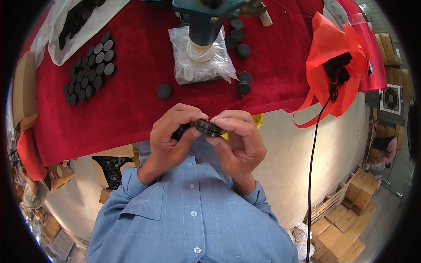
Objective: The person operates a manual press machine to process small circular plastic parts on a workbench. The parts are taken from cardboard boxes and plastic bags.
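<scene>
Blk disc [208, 127] is up btwn both hands, in front of the blue shirt [175, 206], near the close edge of the red cloth [131, 105]. Looks round, thick, dark w/ faint shine on the rim, slightly tilted; a line runs round its side, so 1 grooved pc or 2 stacked, can't tell. L hand [172, 138]: thumb + fingers pinching its L side; a 2nd blk pc [180, 131] is tucked in same hand, mostly hidden. R hand [241, 142]: thumb + fingers pinching R side, rest curled. On cloth: lone disc [164, 91] & grouped discs [100, 57] to L, similar blk finish, some w/ greyer tops.
</scene>
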Action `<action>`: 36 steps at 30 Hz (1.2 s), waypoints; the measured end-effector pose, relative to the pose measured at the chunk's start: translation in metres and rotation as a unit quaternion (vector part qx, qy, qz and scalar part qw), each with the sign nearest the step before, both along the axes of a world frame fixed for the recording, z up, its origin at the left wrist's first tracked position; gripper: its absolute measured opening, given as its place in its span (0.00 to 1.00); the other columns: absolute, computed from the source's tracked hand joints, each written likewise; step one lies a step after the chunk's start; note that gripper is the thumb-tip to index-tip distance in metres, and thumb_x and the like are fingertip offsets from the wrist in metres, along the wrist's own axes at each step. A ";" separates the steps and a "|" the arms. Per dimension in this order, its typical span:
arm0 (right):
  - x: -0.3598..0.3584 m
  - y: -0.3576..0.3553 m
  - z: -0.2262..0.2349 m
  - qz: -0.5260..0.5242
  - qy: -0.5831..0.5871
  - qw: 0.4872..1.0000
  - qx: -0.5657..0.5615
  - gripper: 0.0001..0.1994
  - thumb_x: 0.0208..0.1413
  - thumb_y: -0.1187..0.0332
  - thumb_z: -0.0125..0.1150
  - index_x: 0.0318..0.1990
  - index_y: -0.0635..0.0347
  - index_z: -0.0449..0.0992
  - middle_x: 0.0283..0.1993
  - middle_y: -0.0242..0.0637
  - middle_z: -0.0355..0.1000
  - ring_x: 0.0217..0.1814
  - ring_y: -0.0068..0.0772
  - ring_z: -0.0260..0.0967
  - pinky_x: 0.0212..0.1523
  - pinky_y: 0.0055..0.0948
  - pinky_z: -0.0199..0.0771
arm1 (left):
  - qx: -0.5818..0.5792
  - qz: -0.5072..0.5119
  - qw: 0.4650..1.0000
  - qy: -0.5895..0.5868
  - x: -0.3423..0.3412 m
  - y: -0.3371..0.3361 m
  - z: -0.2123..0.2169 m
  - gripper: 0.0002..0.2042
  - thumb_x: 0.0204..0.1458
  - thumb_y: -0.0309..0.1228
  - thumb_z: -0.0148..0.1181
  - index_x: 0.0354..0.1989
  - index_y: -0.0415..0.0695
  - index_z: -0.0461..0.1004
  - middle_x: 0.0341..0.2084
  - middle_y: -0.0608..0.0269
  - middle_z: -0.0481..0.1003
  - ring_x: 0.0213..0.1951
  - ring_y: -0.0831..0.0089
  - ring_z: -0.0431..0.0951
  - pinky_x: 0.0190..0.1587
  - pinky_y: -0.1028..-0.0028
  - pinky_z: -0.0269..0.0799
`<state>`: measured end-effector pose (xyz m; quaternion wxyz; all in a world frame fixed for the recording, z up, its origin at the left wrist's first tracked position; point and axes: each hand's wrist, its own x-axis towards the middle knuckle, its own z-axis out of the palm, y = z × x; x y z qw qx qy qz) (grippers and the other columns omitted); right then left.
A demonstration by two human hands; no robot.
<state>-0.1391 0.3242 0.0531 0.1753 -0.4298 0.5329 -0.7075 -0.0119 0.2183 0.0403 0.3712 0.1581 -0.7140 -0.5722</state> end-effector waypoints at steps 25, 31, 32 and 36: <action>-0.052 -0.001 -0.034 -0.288 0.178 0.912 0.233 0.20 0.47 0.71 0.77 0.49 0.61 0.77 0.44 0.39 0.75 0.34 0.29 0.72 0.33 0.28 0.72 | 0.539 -0.137 0.818 0.146 -0.005 0.003 -0.007 0.14 0.65 0.33 0.50 0.56 0.42 0.65 0.47 0.50 0.72 0.30 0.77 0.74 0.23 0.84 0.64; -0.053 -0.007 -0.065 -0.275 0.252 0.883 0.286 0.16 0.49 0.69 0.75 0.45 0.58 0.76 0.42 0.37 0.75 0.39 0.38 0.72 0.39 0.37 0.69 | 0.656 -0.131 0.723 0.170 -0.012 -0.004 -0.025 0.10 0.68 0.37 0.50 0.47 0.43 0.66 0.44 0.55 0.72 0.35 0.77 0.74 0.23 0.85 0.63; -0.053 -0.007 -0.067 -0.271 0.244 0.886 0.288 0.15 0.49 0.70 0.74 0.43 0.57 0.76 0.42 0.37 0.75 0.41 0.40 0.73 0.41 0.39 0.67 | 0.637 -0.108 0.752 0.126 -0.013 -0.004 -0.027 0.10 0.69 0.38 0.50 0.43 0.44 0.66 0.42 0.57 0.72 0.34 0.77 0.74 0.22 0.85 0.64; -0.051 -0.011 -0.067 -0.258 0.283 0.889 0.252 0.16 0.49 0.70 0.74 0.44 0.57 0.76 0.42 0.37 0.75 0.42 0.39 0.73 0.41 0.38 0.67 | 0.533 -0.032 0.845 0.015 -0.021 -0.003 -0.025 0.12 0.69 0.38 0.53 0.34 0.44 0.67 0.36 0.61 0.73 0.31 0.79 0.74 0.22 0.84 0.64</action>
